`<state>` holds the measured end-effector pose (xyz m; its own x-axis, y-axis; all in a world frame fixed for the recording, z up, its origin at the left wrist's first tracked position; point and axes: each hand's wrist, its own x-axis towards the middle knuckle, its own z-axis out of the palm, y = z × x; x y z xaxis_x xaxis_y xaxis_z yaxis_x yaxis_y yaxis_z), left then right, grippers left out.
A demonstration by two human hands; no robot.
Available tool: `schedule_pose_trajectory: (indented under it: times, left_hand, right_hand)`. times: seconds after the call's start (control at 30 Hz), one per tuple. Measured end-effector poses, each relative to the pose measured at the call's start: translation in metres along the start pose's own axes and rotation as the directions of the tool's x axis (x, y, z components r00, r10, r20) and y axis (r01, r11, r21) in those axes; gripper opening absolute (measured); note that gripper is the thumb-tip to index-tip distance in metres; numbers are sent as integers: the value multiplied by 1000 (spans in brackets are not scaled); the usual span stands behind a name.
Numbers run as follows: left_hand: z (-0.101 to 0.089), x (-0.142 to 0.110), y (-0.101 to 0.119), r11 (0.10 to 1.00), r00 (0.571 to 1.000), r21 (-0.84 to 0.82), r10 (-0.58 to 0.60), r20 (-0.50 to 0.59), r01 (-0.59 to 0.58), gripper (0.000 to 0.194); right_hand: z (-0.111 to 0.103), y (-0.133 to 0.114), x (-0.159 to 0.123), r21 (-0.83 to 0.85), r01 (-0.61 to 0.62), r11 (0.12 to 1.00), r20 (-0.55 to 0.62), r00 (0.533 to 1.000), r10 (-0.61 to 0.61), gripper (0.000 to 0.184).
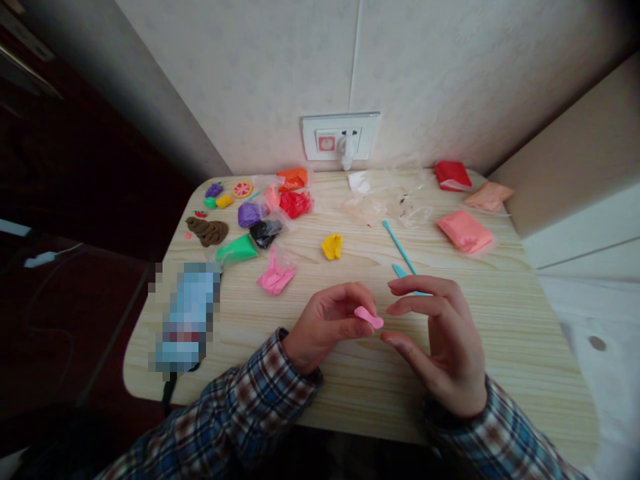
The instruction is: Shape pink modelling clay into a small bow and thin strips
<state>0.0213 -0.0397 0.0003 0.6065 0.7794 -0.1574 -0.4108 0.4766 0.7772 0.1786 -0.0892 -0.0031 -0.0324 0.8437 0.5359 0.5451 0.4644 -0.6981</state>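
Note:
A small strip of pink modelling clay, rounded at its right end, is pinched between the thumb and fingers of my left hand. Just to its right, my right hand is open, thumb and fingers apart around air near the clay's end. Behind the right fingertips lie two blue modelling tools: a thin stick and a flatter blade, partly covered by the hand. Farther back sits a yellow clay lump. A bag of pink clay lies left of it.
On the wooden table, several bagged clays, including green and purple, lie left; a salmon bag lies right. A brown coiled clay piece and a pixelated phone-like device are at left. A wall socket holds a plug.

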Motion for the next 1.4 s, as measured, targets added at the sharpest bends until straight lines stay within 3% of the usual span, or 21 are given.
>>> schedule_pose_trajectory:
  times: [0.2,0.37,0.7,0.93,1.23,1.4]
  left_hand:
    - [0,0,0,1000,1000,19,5,7,-5,28]
    - [-2,0,-3,998,998,44,32,55,-34,24]
    - [-2,1,-3,997,999,70,42,28,-44,26]
    - [-4,1,-3,998,993,11,61,104,-62,20]
    - [-5,1,-6,995,992,-22,95,79,-93,23]
    - [-5,1,-6,997,989,-58,61,138,-53,17]
  right_hand:
    - [0,-2,1,-34,24,999,47,999,-22,17]
    - [1,-4,2,-20,49,999,15,999,-48,16]
    - [2,-5,3,-34,61,998,-6,998,-61,16]
    - [2,-5,2,-39,89,995,25,996,-88,19]
    - [0,-5,3,-46,92,995,19,996,-91,21]
    - [0,-5,4,-40,104,994,33,994,-103,23]
